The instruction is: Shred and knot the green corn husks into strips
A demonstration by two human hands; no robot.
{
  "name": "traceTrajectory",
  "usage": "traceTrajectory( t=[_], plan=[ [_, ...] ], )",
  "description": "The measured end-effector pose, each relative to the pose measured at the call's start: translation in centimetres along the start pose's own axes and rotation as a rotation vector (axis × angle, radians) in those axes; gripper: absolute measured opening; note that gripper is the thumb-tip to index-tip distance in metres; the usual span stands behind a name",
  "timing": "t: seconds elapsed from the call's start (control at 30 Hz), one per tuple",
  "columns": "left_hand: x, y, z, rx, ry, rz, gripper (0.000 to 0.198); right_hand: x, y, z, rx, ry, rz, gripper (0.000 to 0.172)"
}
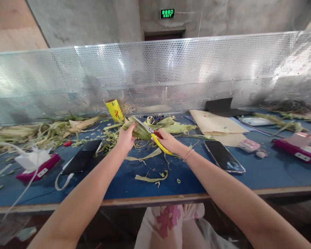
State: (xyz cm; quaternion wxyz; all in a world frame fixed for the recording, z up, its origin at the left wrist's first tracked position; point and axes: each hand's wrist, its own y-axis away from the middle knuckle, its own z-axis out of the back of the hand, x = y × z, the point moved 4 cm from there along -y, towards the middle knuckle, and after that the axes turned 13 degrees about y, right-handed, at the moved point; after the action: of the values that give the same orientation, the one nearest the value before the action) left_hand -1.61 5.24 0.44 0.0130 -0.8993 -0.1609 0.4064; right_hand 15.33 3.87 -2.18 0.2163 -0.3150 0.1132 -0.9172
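My left hand (pixel 126 137) is closed round a bundle of green-yellow leaves (pixel 139 130) held over the blue table (pixel 269 173). My right hand (pixel 168 141) grips yellow-handled scissors (pixel 155 137). The open blades lie across the leaves near my left hand. Cut leaf strips (pixel 151 178) lie on the table below my hands. More leaves (pixel 171 126) are heaped just behind.
A black phone (pixel 81 156) lies left, another phone (pixel 223 156) right. Pink devices (pixel 37 168) (pixel 300 148) sit at both sides. A yellow roll (pixel 115 110) stands by the perforated metal screen (pixel 155 76). Brown paper (pixel 215 124) lies right; a leaf pile (pixel 41 131) left.
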Motion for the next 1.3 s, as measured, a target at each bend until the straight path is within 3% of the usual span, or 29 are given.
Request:
traceTrajectory(
  t=[0.37, 0.87, 1.1, 1.3],
  plan=[
    [0.1, 0.1, 0.0, -0.027, 0.001, 0.036, 0.012, 0.7, 0.2, 1.2, -0.008, 0.061, -0.032, 0.028],
    [0.5, 0.9, -0.7, 0.045, -0.022, 0.062, 0.018, 0.1, -0.3, 0.9, -0.041, 0.044, -0.016, 0.026],
    [0.6, 0.8, -0.8, 0.048, -0.024, 0.093, 0.017, -2.3, -1.0, 0.9, -0.065, 0.054, -0.219, 0.022],
    [1.0, 0.8, -0.6, 0.101, -0.099, 0.133, 0.021, -4.7, -0.8, 2.8, -0.062, 0.387, -0.347, 0.023]
  ],
)
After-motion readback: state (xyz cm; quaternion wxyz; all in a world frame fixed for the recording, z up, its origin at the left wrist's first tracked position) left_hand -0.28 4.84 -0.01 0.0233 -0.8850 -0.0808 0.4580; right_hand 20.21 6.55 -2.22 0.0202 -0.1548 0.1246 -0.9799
